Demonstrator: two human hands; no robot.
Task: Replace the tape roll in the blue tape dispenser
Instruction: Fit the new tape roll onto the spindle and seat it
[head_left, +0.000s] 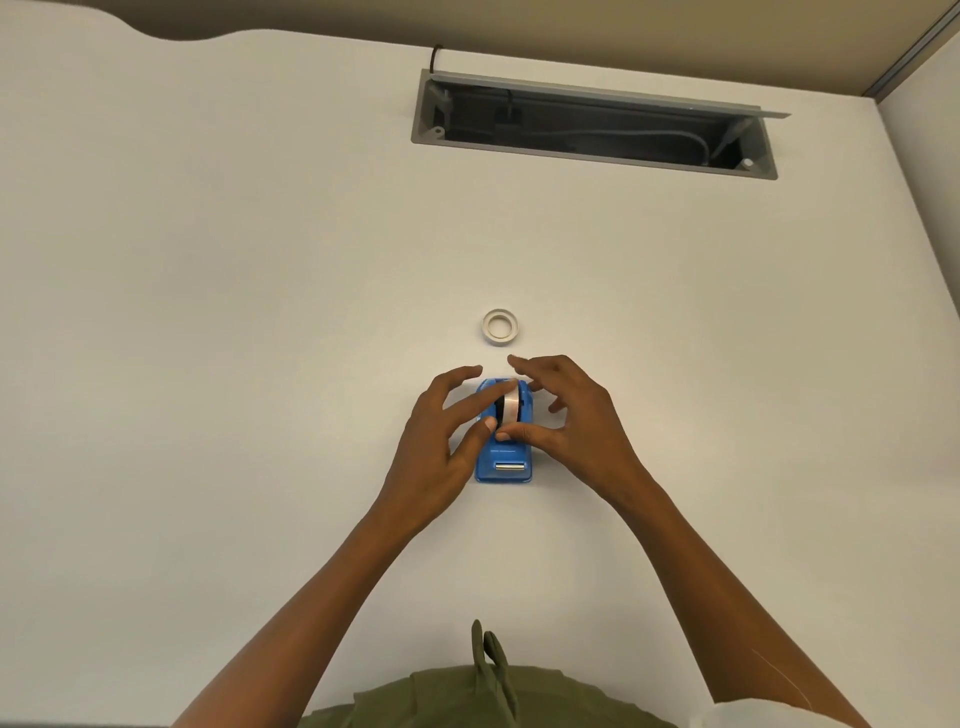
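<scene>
Nearest the camera, at the near edge of the white surface (208, 312), sits olive-green clothing (467, 696) with a looped drawstring, and from either side of it two bare forearms reach forward toward the middle of the surface.

The left hand (441, 447) is on the left side of the blue tape dispenser (503, 462). Its fingers (475, 402) are spread and released, gripping nothing; the index finger lies across the top of the dispenser toward the tape roll (508, 402) seated in it, and the thumb rests against the dispenser's left wall.

The dispenser stands on the middle of the surface, its metal cutter pointing toward the near edge and the roll in the half toward the far edge. The roll stands on edge inside the body, clear tape over a dark hub.

The right hand (569, 410) is on the right side of the dispenser. Its thumb reaches across to the front of the roll, where it meets the left thumb, while the other fingers are loosely curled and lifted above the dispenser; whether they pinch a tape end cannot be told.

Just beyond the hands, toward the far edge, a white ring-shaped tape core (500, 326) lies flat, apart from the dispenser. Near the far right corner, a grey cable tray (592, 150) is sunk into the surface, its lid open and cables inside.
</scene>
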